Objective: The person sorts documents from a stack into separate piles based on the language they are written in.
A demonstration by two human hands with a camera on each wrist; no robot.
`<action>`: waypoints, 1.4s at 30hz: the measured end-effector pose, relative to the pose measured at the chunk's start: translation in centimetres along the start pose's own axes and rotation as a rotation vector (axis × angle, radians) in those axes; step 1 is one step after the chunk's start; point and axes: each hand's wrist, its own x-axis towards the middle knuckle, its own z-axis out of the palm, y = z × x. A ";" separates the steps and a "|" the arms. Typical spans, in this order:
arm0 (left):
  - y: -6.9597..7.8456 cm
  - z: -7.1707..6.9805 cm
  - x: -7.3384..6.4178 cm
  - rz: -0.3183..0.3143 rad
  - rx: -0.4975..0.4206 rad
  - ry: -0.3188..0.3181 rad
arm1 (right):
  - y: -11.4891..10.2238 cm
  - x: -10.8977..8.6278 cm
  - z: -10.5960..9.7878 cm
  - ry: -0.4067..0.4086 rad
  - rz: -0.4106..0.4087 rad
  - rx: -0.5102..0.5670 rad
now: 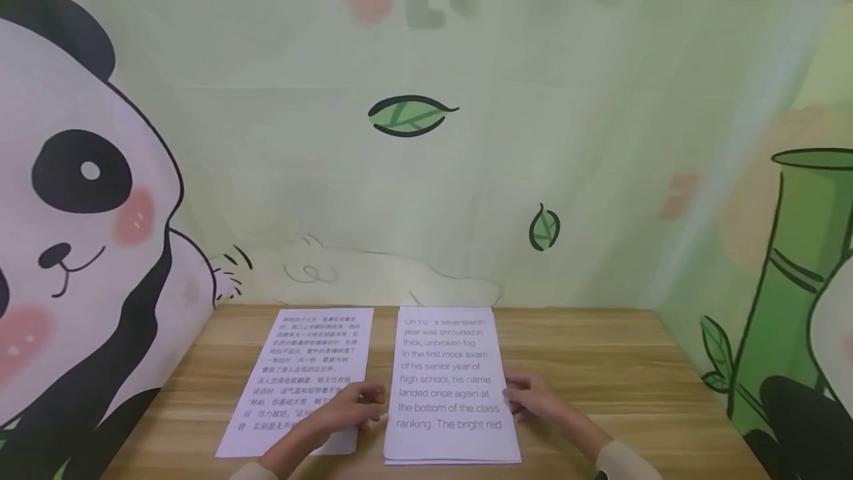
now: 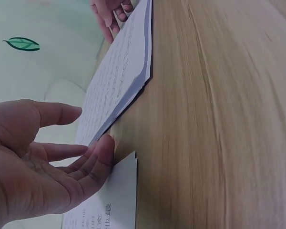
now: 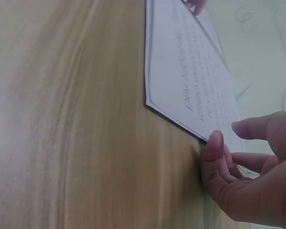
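A stack of white paper (image 1: 449, 376) printed with large English text lies on the table in the head view, its sheets slightly uneven at the near edge. My left hand (image 1: 343, 413) hovers over the lower right of a second paper stack (image 1: 303, 361) with Chinese text, close to the English stack's left edge. In the left wrist view its fingers (image 2: 97, 162) are loosely bent, with thumb and fingers apart. On the other side, my right hand (image 1: 533, 395) is at the English stack's right edge. Its fingertips (image 3: 213, 143) meet the edge, and the thumb stands apart above the paper.
The wooden table (image 1: 620, 376) carries both stacks side by side with a narrow gap between them. Behind it hangs a pale green backdrop (image 1: 280, 132) with printed leaves, a panda (image 1: 93, 243) at left and bamboo (image 1: 793, 265) at right.
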 end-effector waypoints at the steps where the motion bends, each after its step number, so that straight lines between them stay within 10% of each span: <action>1: 0.0 0.1 0.0 -0.008 -0.004 -0.011 | 0.0 0.0 -0.1 -0.003 0.009 -0.003; 20: 0.9 0.9 -0.6 -0.001 -0.036 -0.009 | -0.4 -1.3 -0.6 -0.005 0.001 -0.019; 34: -0.3 2.3 0.6 -0.017 -0.297 0.007 | -0.2 -1.7 -0.4 -0.041 -0.088 0.121; 42: -0.3 2.5 0.7 -0.086 -0.280 -0.008 | 0.4 -1.4 -0.3 -0.013 0.004 0.118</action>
